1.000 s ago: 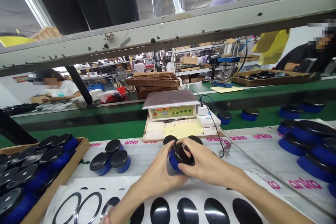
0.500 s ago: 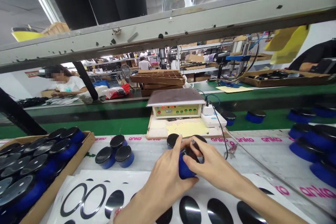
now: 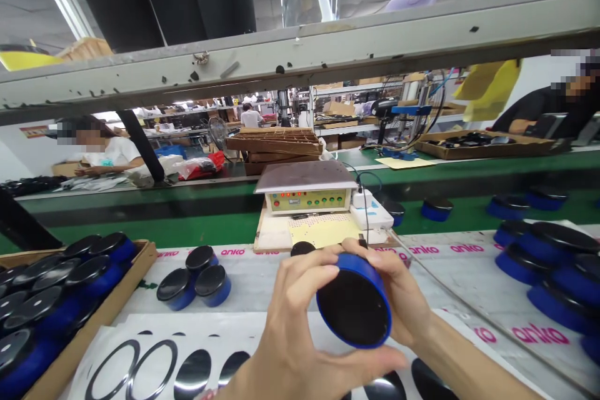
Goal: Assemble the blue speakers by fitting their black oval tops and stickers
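Because it is gripped from two sides, the blue-sided round piece point(image 3: 355, 306) is held tilted just right of lower centre, its dark face turned toward us. Our left hand point(image 3: 295, 319) curves widely round it, fingertips on the upper-left rim and thumb along the lower edge; our right hand point(image 3: 405, 294) holds the right side from behind. We judge it light and stiff, likely to keep its shape under a squeeze, though a smooth wall might slip. We would take hold by the blue wall, sparing the dark face smudges or scratches. Below, partly hidden by our left hand, lies a white sheet point(image 3: 197, 325) with black discs point(image 3: 192, 375). Left of centre stand three similar pieces point(image 3: 213, 285), and more crowd a cardboard box point(image 3: 104, 325) at lower left.
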Demonstrator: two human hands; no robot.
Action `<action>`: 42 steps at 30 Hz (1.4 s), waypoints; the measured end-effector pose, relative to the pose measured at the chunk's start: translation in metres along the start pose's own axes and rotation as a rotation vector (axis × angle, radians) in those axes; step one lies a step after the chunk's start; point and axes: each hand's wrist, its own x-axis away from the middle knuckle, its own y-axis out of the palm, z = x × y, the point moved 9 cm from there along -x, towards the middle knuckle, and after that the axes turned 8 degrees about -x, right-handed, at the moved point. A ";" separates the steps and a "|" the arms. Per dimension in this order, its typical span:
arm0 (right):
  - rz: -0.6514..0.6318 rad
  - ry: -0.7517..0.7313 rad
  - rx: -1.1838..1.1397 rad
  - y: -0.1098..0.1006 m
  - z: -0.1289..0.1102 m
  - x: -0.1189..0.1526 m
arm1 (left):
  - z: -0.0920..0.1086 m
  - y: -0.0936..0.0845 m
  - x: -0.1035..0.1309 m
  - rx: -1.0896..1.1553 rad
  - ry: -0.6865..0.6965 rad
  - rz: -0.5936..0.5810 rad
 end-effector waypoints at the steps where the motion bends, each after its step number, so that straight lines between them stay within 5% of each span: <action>1: -0.006 0.013 -0.038 0.001 0.002 0.000 | 0.001 -0.001 0.000 0.027 0.012 0.013; 10: 0.000 0.215 -0.283 -0.008 0.032 0.003 | 0.000 -0.005 -0.004 0.037 0.015 0.016; 17: 0.020 0.178 -0.300 -0.019 0.034 -0.003 | 0.006 -0.007 -0.008 -0.033 0.125 0.029; 29: 0.007 0.102 -0.213 -0.012 0.018 -0.007 | -0.001 -0.004 -0.007 -0.084 0.104 0.002; 35: 0.044 -0.074 0.035 -0.015 -0.019 -0.011 | -0.021 0.009 0.000 -0.152 0.020 -0.120; 42: 0.095 -0.394 0.787 -0.003 -0.057 0.004 | -0.053 0.028 0.014 -0.078 -0.167 -0.254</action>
